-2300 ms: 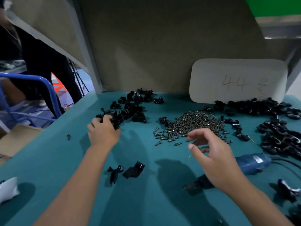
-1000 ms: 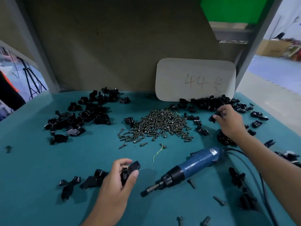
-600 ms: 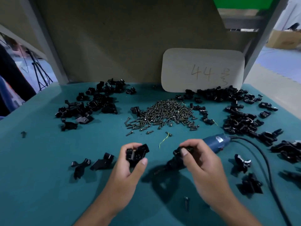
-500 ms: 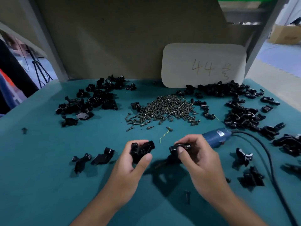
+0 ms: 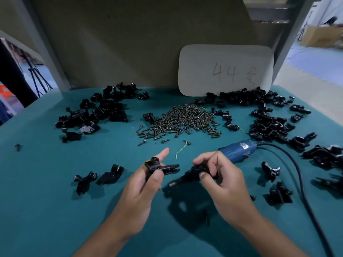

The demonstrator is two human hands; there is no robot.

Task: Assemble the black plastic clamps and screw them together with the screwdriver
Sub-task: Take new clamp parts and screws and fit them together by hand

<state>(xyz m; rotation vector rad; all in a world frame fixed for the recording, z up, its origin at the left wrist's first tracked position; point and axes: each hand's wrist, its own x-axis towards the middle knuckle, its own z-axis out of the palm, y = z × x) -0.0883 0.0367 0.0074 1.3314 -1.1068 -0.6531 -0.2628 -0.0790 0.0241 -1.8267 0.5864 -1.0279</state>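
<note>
With each grip pinching one clamp half [image 5: 161, 166], left grip [image 5: 143, 184] and right grip [image 5: 217, 179], I needed their screw holes aligned before mating.

Both forearms [image 5: 104, 236] & hands bare, no sleeves/gloves

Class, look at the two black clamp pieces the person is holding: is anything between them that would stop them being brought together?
Nothing visible. The left hand holds one clamp piece, the right hand holds the other piece, and only open air above the table separates them. The screwdriver lies behind the right hand.
</note>
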